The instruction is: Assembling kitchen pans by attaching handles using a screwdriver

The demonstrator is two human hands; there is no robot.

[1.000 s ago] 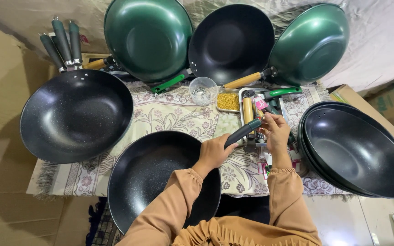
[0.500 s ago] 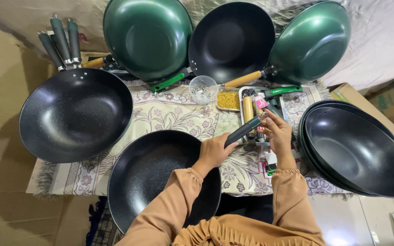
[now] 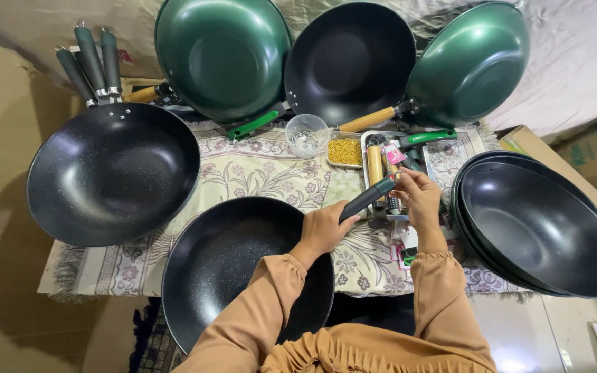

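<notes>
Dark pan handle (image 3: 367,198) in left hand (image 3: 323,229), right fingers (image 3: 409,181) at tip

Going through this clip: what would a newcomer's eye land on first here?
Big woks ring the patterned tablecloth: two green woks propped at the back, a black speckled wok at left, a stack of black woks at right. In the middle, the left hand and right hand hold a dark handle.

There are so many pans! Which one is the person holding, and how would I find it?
Start at the flowery cloth on the table, then look at its near edge, right in front of the person. The black speckled wok lies there, its dark handle gripped by the left hand while the right hand touches the handle's tip. It is the only pan with hands on it.
</notes>
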